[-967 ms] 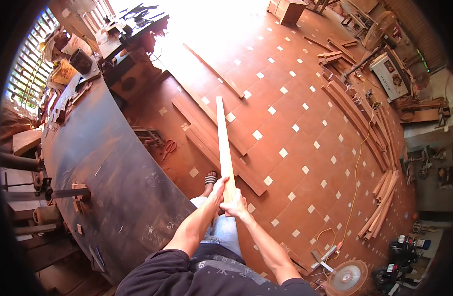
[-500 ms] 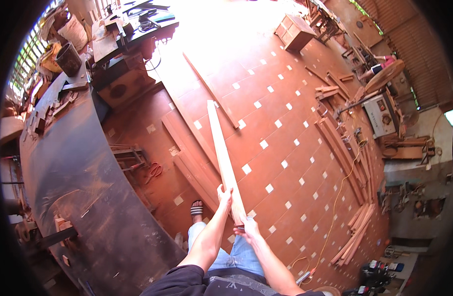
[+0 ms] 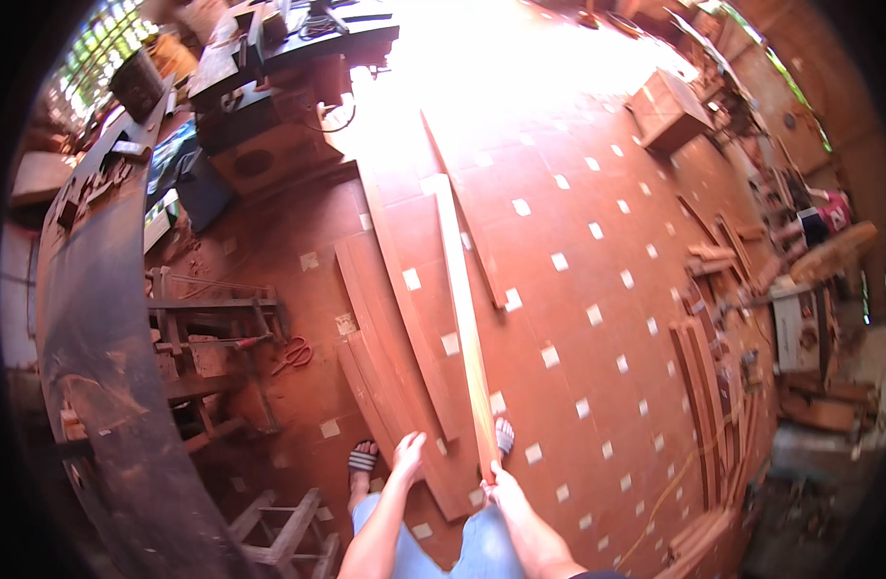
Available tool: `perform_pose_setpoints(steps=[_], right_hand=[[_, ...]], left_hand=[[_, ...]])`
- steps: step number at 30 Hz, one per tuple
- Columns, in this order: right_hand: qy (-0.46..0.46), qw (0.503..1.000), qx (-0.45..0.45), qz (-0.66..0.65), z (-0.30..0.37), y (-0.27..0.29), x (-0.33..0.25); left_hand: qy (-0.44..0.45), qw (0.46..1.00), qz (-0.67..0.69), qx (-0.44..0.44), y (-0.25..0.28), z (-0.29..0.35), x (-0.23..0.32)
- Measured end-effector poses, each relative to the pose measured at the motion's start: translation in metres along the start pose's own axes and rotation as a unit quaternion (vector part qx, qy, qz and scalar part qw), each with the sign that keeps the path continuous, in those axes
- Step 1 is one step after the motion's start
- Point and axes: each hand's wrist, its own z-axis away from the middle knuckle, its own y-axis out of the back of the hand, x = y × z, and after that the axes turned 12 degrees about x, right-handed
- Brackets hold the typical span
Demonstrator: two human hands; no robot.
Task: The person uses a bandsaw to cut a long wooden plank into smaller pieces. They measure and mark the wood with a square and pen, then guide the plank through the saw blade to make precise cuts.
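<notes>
A long, pale wooden plank point(image 3: 462, 309) stretches away from me across the tiled floor. My right hand point(image 3: 503, 487) is closed around its near end. My left hand point(image 3: 409, 455) is off the plank, a little to its left and above the boards on the floor. Its fingers look loosely apart and nothing shows in them. Beneath and beyond that hand lie reddish-brown boards point(image 3: 370, 289), side by side. Another narrow strip of wood point(image 3: 472, 222) lies close to the far part of the plank, on its right.
A dark, dusty worktable point(image 3: 105, 318) runs along the left, with wooden trestles point(image 3: 216, 338) and red-handled scissors point(image 3: 293, 355) beside it. Stacked timber point(image 3: 708, 415) lies on the right. A wooden box point(image 3: 667, 111) stands far right, and a person point(image 3: 829, 217) is near the right wall.
My left hand has let go of the plank and moved left of it. The right hand keeps its hold on the near end. The whole view has shifted, and both sandalled feet now show.
</notes>
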Motion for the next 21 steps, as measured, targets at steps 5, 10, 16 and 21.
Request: perform_pose_setpoints(steps=[5,10,16,21], right_hand=[[0.134,0.981,-0.083,-0.112,-0.011,-0.144,-0.124],[0.064,0.946,-0.165,-0.271,0.011,-0.272,-0.285],[0.116,0.824,-0.373,-0.41,0.055,-0.257,-0.344],[0.077,0.883,-0.308,-0.346,0.018,-0.149,-0.286]], left_hand=[[0.114,0.989,-0.007,0.093,0.045,0.031,-0.021],[0.158,0.968,-0.1,0.168,0.041,0.035,-0.06],[0.106,0.966,-0.18,0.153,0.011,0.036,-0.062],[-0.033,0.952,-0.301,0.042,-0.011,0.044,-0.029]])
